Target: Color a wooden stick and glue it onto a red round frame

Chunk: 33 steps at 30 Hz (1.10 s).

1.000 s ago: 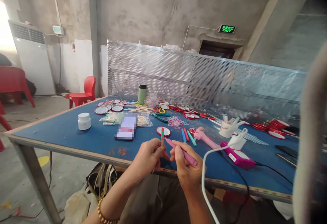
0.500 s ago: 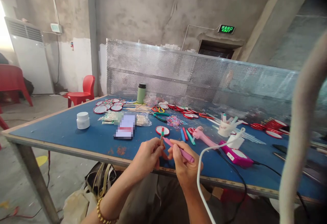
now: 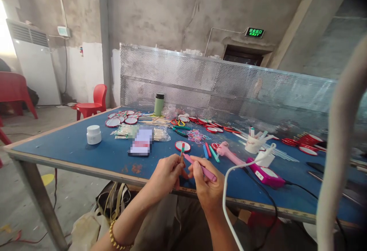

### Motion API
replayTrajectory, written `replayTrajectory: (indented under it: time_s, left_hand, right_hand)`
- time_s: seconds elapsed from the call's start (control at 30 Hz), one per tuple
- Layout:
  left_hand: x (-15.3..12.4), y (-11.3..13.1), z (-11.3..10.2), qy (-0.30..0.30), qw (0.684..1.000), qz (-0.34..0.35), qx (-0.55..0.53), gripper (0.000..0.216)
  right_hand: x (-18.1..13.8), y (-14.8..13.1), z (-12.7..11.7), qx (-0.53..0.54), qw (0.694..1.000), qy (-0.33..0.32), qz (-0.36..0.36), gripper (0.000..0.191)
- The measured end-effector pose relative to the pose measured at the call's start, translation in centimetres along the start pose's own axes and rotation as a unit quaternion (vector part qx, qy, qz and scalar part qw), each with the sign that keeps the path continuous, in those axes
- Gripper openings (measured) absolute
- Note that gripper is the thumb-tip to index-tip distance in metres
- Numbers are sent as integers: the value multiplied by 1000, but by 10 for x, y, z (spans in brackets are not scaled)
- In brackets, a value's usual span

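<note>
My left hand (image 3: 164, 175) is closed round a thin wooden stick (image 3: 182, 152) painted red and green near its top, held upright over the table's front edge. My right hand (image 3: 207, 188) grips a pink marker (image 3: 202, 168) whose tip touches the stick. Just beyond the hands, a round red-rimmed mirror (image 3: 182, 146) and blue, red and green markers (image 3: 210, 151) lie on the blue table (image 3: 71, 146).
A white jar (image 3: 93, 134), a green bottle (image 3: 159, 104), bags of sticks (image 3: 129, 131), several red-rimmed mirrors (image 3: 123, 118), scissors (image 3: 179, 122), a pink tool (image 3: 229, 154), a magenta device with cables (image 3: 265, 174) and a white cup (image 3: 254, 144) are on the table. A perforated metal screen (image 3: 215, 86) runs behind. Red chairs (image 3: 91, 104) stand left.
The hands stay together at the front edge; the marker tip has shifted slightly along the stick. The view has moved a little.
</note>
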State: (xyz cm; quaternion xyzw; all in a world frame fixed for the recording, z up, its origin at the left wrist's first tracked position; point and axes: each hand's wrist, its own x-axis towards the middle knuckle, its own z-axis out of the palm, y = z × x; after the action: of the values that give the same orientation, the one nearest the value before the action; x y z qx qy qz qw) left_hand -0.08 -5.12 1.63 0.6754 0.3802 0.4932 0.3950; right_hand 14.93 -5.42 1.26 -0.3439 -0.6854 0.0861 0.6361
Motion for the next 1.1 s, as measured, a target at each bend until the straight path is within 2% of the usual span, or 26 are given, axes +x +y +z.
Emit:
replayTrajectory:
  time_s: [0.57,0.77,0.97,1.1]
  left_hand:
    - [0,3,1,-1,1000,-10,0,19]
    - [0,2,1,2,1000,-1,4,19]
    - [-1,5,0,0,1000,-5,1,21]
    - [-1,3,0,3,1000,-1,3,21]
  right_hand:
    - [-3,2,0,17,1000,17,9,19]
    - [-2,-1,-1,1,1000,-6,-3,21]
    - [-3,1,-1,5,1000,9,-6,20]
    - [-2,-3,-1,-3,1000,-6,-14,19]
